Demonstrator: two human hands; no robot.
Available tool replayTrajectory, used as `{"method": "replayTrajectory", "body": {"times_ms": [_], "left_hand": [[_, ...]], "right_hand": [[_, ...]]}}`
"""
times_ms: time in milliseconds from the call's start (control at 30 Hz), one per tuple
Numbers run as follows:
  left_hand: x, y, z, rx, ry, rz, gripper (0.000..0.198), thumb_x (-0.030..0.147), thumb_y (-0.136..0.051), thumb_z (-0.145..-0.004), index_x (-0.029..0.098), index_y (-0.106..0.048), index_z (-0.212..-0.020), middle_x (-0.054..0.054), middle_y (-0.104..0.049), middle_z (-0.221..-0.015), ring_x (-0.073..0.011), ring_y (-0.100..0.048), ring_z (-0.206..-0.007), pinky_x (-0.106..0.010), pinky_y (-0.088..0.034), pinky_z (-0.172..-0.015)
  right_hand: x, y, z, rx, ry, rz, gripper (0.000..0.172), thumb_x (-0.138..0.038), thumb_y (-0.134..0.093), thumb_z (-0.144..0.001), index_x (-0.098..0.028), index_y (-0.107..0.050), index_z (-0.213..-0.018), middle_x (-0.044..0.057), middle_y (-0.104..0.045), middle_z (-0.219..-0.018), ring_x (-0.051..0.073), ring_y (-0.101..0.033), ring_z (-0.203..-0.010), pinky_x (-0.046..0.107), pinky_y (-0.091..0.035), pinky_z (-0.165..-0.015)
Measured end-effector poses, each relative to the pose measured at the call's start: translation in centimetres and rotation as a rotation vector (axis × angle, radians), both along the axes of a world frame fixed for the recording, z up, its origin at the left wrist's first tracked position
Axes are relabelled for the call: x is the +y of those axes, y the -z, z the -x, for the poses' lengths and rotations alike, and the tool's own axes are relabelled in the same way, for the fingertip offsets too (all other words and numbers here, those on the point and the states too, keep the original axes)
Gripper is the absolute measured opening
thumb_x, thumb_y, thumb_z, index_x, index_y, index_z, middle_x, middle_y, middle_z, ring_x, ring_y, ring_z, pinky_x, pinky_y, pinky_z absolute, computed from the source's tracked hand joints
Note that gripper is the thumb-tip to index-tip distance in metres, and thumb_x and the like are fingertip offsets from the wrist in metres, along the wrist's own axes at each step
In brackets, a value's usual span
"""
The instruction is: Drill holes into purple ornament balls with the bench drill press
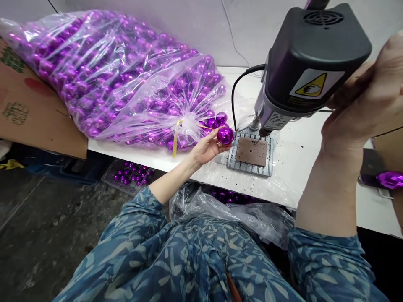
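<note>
My left hand point(208, 147) pinches a shiny purple faceted ball point(225, 135) at the left edge of a slotted metal base point(232, 164). A brown board point(252, 152) with a small dark hole lies on that base under a bench drill press point(292, 71). My right hand point(368, 94) is raised at the right side of the drill's dark housing with its fingers curled. The housing hides the fingertips and whatever they grip. Several more purple balls point(221, 118) lie loose just behind my left hand.
A big clear bag point(126, 79) full of purple balls, tied with a yellow strip point(175, 142), covers the left of the white table point(292, 163). A cardboard box point(40, 105) stands left. Dark crumbs surround the base. Another purple ball point(390, 179) is far right. Clear plastic point(220, 209) hangs below.
</note>
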State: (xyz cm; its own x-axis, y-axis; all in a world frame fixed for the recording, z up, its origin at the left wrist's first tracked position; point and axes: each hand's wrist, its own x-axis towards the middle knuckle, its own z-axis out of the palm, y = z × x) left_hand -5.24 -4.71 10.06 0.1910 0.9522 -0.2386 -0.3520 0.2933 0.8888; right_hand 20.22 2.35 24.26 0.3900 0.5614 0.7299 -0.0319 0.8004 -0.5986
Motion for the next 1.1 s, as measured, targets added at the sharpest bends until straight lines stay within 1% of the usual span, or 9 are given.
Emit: {"method": "replayTrajectory", "body": {"times_ms": [200, 300, 433, 533, 600, 667, 767, 867, 1100], "left_hand": [[-0.7, 0.3, -2.1, -0.115, 0.03, 0.155, 0.048, 0.061, -0.062, -0.106, 0.023, -0.068, -0.135, -0.013, -0.079, -0.121, -0.026, -0.079, -0.111, -0.047, -0.066, -0.102], [-0.9, 0.9, -2.8, -0.143, 0.056, 0.193, 0.04, 0.052, -0.062, -0.107, 0.02, -0.069, -0.129, -0.013, -0.08, -0.11, -0.023, -0.078, -0.098, -0.042, -0.066, -0.093], [-1.1, 0.9, -3.2, -0.205, 0.101, 0.267, 0.042, 0.046, -0.039, -0.112, 0.019, -0.07, -0.121, -0.011, -0.08, -0.099, -0.0175, -0.068, -0.075, -0.034, -0.059, -0.075], [-1.3, 0.6, -3.1, -0.218, 0.121, 0.272, 0.043, 0.044, -0.034, -0.111, 0.019, -0.069, -0.111, -0.011, -0.081, -0.098, -0.0152, -0.061, -0.067, -0.032, -0.053, -0.069], [-1.5, 0.7, -3.0, -0.203, 0.123, 0.241, 0.044, 0.051, -0.038, -0.11, 0.02, -0.069, -0.109, -0.012, -0.081, -0.098, -0.0156, -0.06, -0.067, -0.033, -0.052, -0.067], [-1.6, 0.9, -2.9, -0.164, 0.105, 0.186, 0.042, 0.056, -0.049, -0.107, 0.02, -0.069, -0.112, -0.011, -0.08, -0.1, -0.0164, -0.063, -0.07, -0.034, -0.052, -0.069], [-1.4, 1.5, -2.9, -0.097, 0.064, 0.127, 0.028, 0.044, -0.069, -0.1, 0.02, -0.07, -0.115, -0.007, -0.079, -0.1, -0.0141, -0.067, -0.074, -0.032, -0.053, -0.07], [-0.9, 2.1, -3.0, -0.084, 0.011, 0.112, 0.021, 0.036, -0.075, -0.099, 0.019, -0.07, -0.109, -0.003, -0.078, -0.094, -0.0111, -0.067, -0.07, -0.026, -0.052, -0.066], [0.8, 3.6, -3.8, 0.053, 0.012, -0.054, 0.047, 0.037, -0.093, -0.09, 0.022, -0.069, -0.127, -0.002, -0.082, -0.105, -0.0087, -0.072, -0.069, -0.022, -0.057, -0.066]], "right_hand": [[0.2, 0.1, -0.2, -0.087, 0.032, -0.029, 0.072, -0.067, -0.075, -0.09, -0.025, -0.02, -0.071, -0.007, -0.017, -0.05, 0.007, -0.023, -0.043, 0.029, -0.015, -0.044], [0.2, 0.0, -0.2, -0.099, 0.045, 0.002, 0.074, -0.068, -0.076, -0.089, -0.025, -0.019, -0.071, -0.007, -0.016, -0.05, 0.006, -0.024, -0.043, 0.027, -0.015, -0.045], [-0.1, -0.2, 0.0, -0.097, 0.058, 0.023, 0.073, -0.069, -0.074, -0.091, -0.025, -0.02, -0.071, -0.007, -0.017, -0.05, 0.007, -0.026, -0.043, 0.026, -0.019, -0.044], [-0.3, -0.3, 0.1, -0.102, 0.03, 0.032, 0.068, -0.064, -0.072, -0.094, -0.025, -0.021, -0.07, -0.008, -0.019, -0.049, 0.007, -0.026, -0.041, 0.027, -0.02, -0.043], [-0.3, -0.4, 0.1, -0.109, 0.018, 0.046, 0.067, -0.064, -0.072, -0.092, -0.026, -0.022, -0.069, -0.009, -0.02, -0.047, 0.007, -0.026, -0.04, 0.029, -0.02, -0.042], [-0.3, -0.5, 0.2, -0.104, 0.017, 0.048, 0.069, -0.073, -0.073, -0.082, -0.027, -0.024, -0.069, -0.01, -0.021, -0.047, 0.007, -0.027, -0.039, 0.031, -0.02, -0.041], [0.0, -0.4, 0.2, -0.072, 0.034, 0.035, 0.072, -0.086, -0.068, -0.063, -0.028, -0.026, -0.069, -0.01, -0.022, -0.046, 0.008, -0.026, -0.038, 0.034, -0.017, -0.04], [-0.1, -0.5, 0.2, -0.07, 0.044, 0.041, 0.075, -0.089, -0.066, -0.059, -0.028, -0.023, -0.069, -0.01, -0.022, -0.045, 0.008, -0.028, -0.037, 0.034, -0.015, -0.039], [-1.1, -0.8, 0.3, -0.109, 0.021, 0.093, 0.075, -0.084, -0.067, -0.06, -0.025, -0.022, -0.067, -0.009, -0.026, -0.046, 0.005, -0.034, -0.038, 0.031, -0.018, -0.041]]}}
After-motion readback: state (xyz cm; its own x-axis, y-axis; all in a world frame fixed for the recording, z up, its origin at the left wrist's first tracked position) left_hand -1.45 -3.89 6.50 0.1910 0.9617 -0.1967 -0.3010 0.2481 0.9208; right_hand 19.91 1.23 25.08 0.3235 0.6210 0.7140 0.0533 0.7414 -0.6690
